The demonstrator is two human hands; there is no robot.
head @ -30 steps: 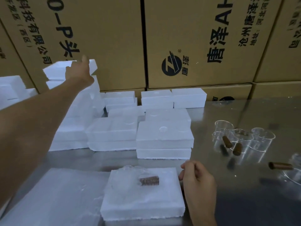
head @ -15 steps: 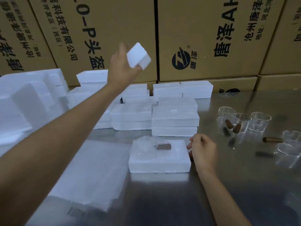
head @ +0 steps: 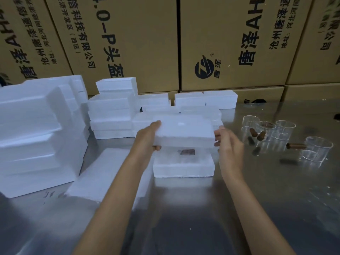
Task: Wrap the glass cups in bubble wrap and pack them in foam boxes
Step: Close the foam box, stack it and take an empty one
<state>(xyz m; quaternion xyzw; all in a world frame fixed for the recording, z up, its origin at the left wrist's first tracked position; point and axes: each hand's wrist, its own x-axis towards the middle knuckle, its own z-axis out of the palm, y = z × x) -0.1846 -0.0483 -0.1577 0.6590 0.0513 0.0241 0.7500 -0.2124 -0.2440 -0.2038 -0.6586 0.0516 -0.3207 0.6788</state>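
A white foam lid hovers just above the foam box base at the table's middle. My left hand grips the lid's left end, thumb under it. My right hand holds the lid's right end with its fingertips. In the gap between lid and base lies a bubble-wrapped glass cup with a brown handle showing. Several bare glass cups with brown handles stand on the steel table to the right, the nearest one at the far right.
Stacks of white foam boxes fill the table's back and left, with a large foam block at far left. A sheet of bubble wrap lies left of the base. Brown cardboard cartons form a wall behind. The steel table shows bare at right and front.
My left hand brought a foam lid from the back-left stack down over the open base. My right hand left the base's right edge and took the lid's right end.
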